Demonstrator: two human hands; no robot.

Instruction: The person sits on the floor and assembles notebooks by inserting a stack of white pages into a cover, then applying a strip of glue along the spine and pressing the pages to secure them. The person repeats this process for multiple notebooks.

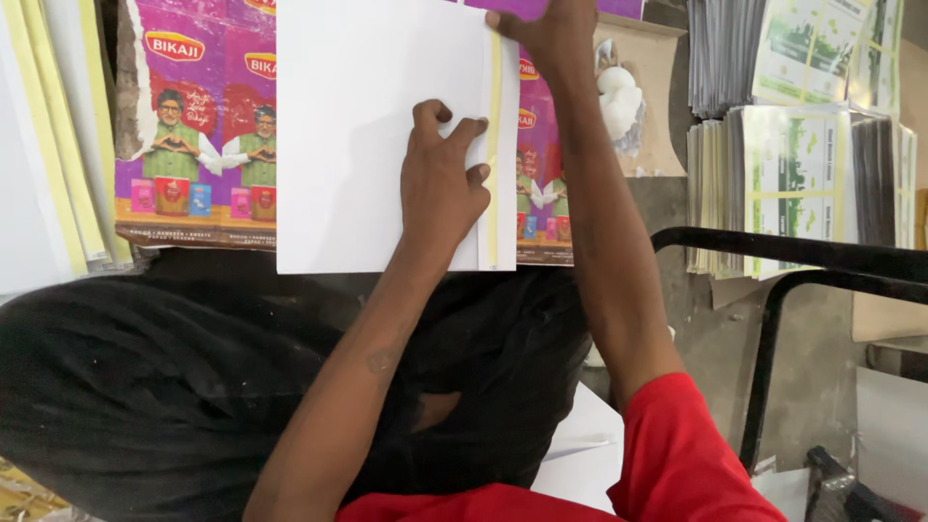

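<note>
In the head view, upper centre of the frame, a large white sheet (367, 135) lies flat on a purple printed sheet (198, 116). The left hand (440, 184) presses on it with fingers spread and bent, beside a pale yellow strip (494, 155) along the right edge. The right hand (553, 31), at the top edge, pins the strip's upper end — gripping or only pressing, I cannot tell. The sheet looks light and thin, likely to crease easily; best held flat, near its edges. Stacks of printed sheets (802, 184) stand at right.
</note>
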